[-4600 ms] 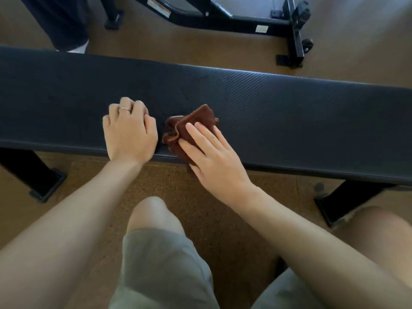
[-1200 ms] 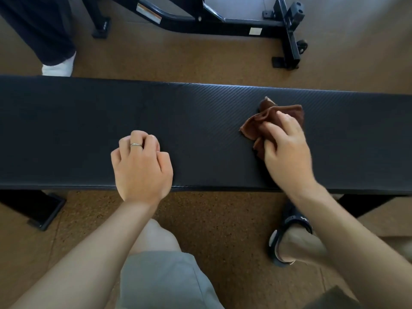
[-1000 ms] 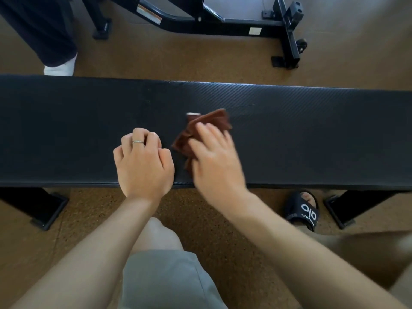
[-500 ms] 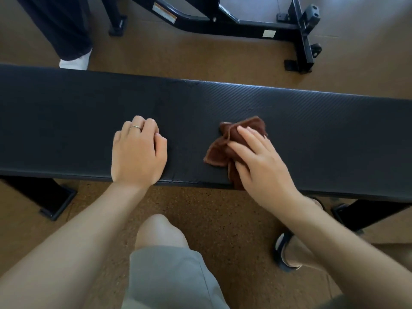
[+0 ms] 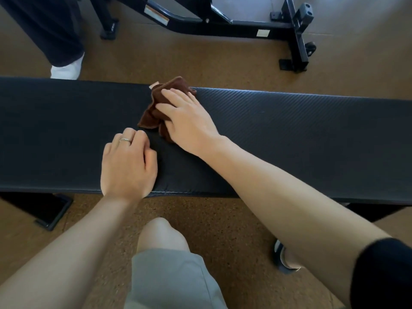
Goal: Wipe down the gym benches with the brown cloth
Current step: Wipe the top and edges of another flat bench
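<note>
A long black padded gym bench (image 5: 312, 130) runs across the whole view. A crumpled brown cloth (image 5: 152, 113) lies on it near the far edge, just left of the middle. My right hand (image 5: 187, 121) lies flat on the cloth with its fingers stretched out and presses it onto the pad. My left hand (image 5: 128, 161) rests on the bench near the front edge, just in front of the cloth. Its fingers are curled under and hold nothing, and one finger wears a ring.
Another person's dark trouser leg and white shoe (image 5: 66, 70) stand behind the bench at the far left. A black metal equipment frame (image 5: 223, 25) sits on the brown floor beyond. A bench foot (image 5: 51, 212), my knee (image 5: 162, 235) and my sandalled foot (image 5: 285, 259) are below.
My right hand has slid the cloth from near the front edge to the far edge of the bench. It now sits just beyond my left hand, which has stayed in place.
</note>
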A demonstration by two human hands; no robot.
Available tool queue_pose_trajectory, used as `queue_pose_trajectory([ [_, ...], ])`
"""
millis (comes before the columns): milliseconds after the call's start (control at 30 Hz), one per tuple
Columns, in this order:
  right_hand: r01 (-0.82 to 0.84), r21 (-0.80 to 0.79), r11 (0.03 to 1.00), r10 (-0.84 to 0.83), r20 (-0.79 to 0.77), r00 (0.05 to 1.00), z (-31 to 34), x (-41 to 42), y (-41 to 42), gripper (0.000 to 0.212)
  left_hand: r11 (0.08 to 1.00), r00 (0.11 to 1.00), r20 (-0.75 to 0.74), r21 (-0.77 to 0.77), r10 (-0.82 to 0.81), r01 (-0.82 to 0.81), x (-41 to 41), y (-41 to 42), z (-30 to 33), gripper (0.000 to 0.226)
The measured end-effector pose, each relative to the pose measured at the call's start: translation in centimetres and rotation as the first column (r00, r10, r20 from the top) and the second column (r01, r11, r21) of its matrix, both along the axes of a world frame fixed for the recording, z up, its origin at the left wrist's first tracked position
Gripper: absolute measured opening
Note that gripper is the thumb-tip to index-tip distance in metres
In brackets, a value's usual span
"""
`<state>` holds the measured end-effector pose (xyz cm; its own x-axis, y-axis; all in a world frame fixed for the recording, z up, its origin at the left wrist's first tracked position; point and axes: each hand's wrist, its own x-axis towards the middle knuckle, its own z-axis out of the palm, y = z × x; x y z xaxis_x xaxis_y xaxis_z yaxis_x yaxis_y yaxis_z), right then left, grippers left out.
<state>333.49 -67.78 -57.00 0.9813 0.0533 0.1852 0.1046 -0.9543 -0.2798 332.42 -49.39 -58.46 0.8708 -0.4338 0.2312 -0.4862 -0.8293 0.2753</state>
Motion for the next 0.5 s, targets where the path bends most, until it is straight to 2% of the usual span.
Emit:
queue_pose_trajectory([
  [200, 0.277, 0.210, 0.938, -0.295, 0.060, 0.954, 0.5, -5.2, -10.6, 0.046, 1.000, 1.000, -0.012, -0.014, 0.004, -0.004, 0.0, 0.0, 0.2, 0.026],
  [333, 0.550, 0.179, 0.816, -0.556, -0.020, 0.831, 0.5, -10.1, -17.9, 0.044, 1.000, 1.000, 0.000, -0.023, 0.002, -0.002, -0.1, 0.0, 0.2, 0.026],
  [433, 0.663, 0.126, 0.738, -0.665, -0.035, 0.746, -0.3, -10.2, -17.1, 0.044, 1.000, 1.000, 0.013, -0.023, 0.003, -0.003, -0.1, -0.1, 0.1, 0.025],
  [500, 0.664, 0.119, 0.738, -0.664, -0.041, 0.746, -0.2, -9.8, -14.0, 0.038, 1.000, 1.000, 0.019, -0.013, 0.002, -0.002, -0.2, -0.2, 0.1, 0.026],
])
